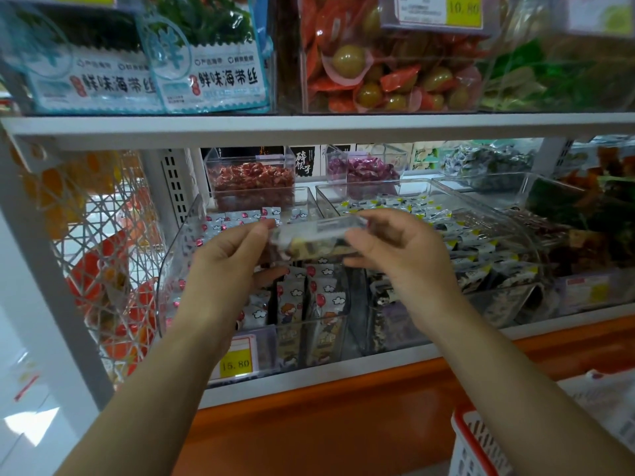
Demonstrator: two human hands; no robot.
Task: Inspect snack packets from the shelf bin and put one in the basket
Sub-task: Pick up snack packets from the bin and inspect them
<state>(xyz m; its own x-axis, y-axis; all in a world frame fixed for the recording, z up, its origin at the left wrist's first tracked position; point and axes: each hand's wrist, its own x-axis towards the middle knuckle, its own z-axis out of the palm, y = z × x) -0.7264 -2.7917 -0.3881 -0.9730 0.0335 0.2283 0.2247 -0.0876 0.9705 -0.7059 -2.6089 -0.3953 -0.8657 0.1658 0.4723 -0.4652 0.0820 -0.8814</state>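
At a shop shelf (309, 127), over the clear bin (182, 235), the left hand (223, 259) and right hand (395, 255) pinch a snack packet (316, 237) by its ends: seemingly light, crinkly, slippery, best gripped at its sealed edges.

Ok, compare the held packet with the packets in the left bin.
The held packet is roughly level, pinched between left hand and right hand; the bin packets stand upright. Held packet looks clear with dark contents; bin packets show red balloons. Both are small packs.
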